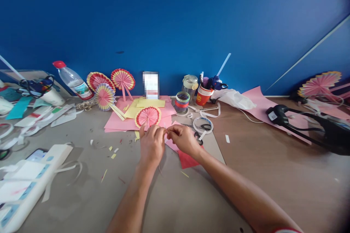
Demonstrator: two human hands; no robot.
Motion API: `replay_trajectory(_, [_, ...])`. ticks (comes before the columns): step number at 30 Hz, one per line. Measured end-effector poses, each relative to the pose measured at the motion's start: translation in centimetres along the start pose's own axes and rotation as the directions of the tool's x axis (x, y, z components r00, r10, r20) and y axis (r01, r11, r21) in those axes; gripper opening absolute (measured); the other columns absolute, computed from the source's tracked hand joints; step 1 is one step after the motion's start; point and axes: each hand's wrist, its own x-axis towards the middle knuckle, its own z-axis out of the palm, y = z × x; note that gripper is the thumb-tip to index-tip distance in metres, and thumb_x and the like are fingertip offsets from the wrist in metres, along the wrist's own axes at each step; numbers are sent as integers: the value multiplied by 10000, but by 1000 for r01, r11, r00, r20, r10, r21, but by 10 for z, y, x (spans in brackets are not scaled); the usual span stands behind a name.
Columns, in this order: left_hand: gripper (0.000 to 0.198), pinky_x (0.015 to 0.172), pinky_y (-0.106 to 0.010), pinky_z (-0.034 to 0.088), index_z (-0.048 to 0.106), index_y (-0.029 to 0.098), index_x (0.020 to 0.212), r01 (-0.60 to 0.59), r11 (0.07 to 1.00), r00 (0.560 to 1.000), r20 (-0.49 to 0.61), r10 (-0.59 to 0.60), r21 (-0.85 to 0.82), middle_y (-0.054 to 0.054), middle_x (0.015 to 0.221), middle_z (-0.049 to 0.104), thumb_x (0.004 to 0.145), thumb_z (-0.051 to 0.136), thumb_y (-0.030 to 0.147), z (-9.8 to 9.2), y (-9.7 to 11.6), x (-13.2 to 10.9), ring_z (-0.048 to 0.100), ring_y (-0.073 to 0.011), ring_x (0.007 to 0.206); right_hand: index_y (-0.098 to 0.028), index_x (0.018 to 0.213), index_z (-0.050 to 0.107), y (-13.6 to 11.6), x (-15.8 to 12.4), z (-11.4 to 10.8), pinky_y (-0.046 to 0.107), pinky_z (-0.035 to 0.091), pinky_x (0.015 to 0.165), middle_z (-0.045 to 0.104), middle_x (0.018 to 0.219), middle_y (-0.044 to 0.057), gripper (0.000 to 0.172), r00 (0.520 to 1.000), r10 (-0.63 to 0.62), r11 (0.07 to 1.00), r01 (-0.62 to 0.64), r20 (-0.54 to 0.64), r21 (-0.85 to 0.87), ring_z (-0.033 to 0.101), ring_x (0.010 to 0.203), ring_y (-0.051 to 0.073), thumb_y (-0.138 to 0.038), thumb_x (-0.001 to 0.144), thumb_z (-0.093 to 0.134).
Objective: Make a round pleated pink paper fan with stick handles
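My left hand [152, 143] and my right hand [183, 138] meet above the middle of the table, fingertips pinched together and touching. Whatever sits between them is too small or hidden to make out. Just beyond my left hand is a round pleated paper fan [147, 115], pink with a red and yellow rim. Its lower part is hidden by the fingers, and I cannot tell whether the hand grips it. Below my right hand lie a red paper piece [188, 158] and a pair of scissors [198, 138], partly covered. Pink sheets [115, 122] and yellow paper [132, 109] lie behind.
Several finished fans [123, 79] lean at the back beside a plastic bottle [75, 82] and a phone [151, 85]. Tape rolls [202, 125], a jar [182, 102] and a red cup [203, 94] stand right. A power strip [30, 189] lies left, a black headset [308, 127] far right.
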Motion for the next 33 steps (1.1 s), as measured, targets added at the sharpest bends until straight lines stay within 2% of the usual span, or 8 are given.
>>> replay_trajectory(7, [161, 998, -433, 298, 606, 205, 807, -18, 1000, 999, 28, 18, 19, -36, 818, 648, 855, 476, 123, 0, -1, 1, 615, -178, 775, -166, 670, 641, -3, -1, 0, 201, 423, 588, 641, 625, -5, 188, 1000, -6, 1000, 6, -4, -26, 572, 611, 112, -114, 710, 464])
replay_trajectory(13, [201, 990, -430, 303, 618, 209, 827, -63, 998, 996, 59, 62, 13, -38, 830, 656, 851, 457, 92, -3, -4, 1, 616, -171, 752, -176, 644, 638, -2, -1, 0, 198, 408, 542, 619, 585, -18, 201, 1000, 9, 1000, -9, -6, -30, 536, 537, 102, -127, 719, 457])
replay_trajectory(18, [195, 1000, -434, 299, 605, 208, 795, -78, 996, 994, 75, 75, 35, -24, 805, 648, 852, 460, 90, -3, -3, 2, 606, -163, 717, -177, 655, 641, 0, -1, 0, 201, 407, 557, 627, 600, -13, 205, 1000, -3, 998, 2, -12, -63, 556, 572, 111, -109, 713, 456])
replay_trajectory(26, [179, 1001, -432, 302, 589, 208, 797, -85, 995, 993, 92, 81, 49, -25, 801, 632, 860, 456, 107, 0, -3, 1, 601, -168, 721, -176, 654, 640, 1, 0, 0, 213, 415, 598, 648, 628, -7, 211, 999, -33, 990, 31, -14, -137, 580, 606, 117, -86, 712, 458])
replay_trajectory(33, [164, 1006, -428, 296, 593, 196, 807, -63, 998, 994, 90, 60, 31, -32, 807, 639, 865, 456, 126, 2, -5, 2, 613, -173, 760, -171, 688, 650, 3, 0, 0, 213, 417, 606, 654, 649, 1, 208, 1000, -21, 994, 21, 7, -111, 584, 623, 119, -93, 713, 459])
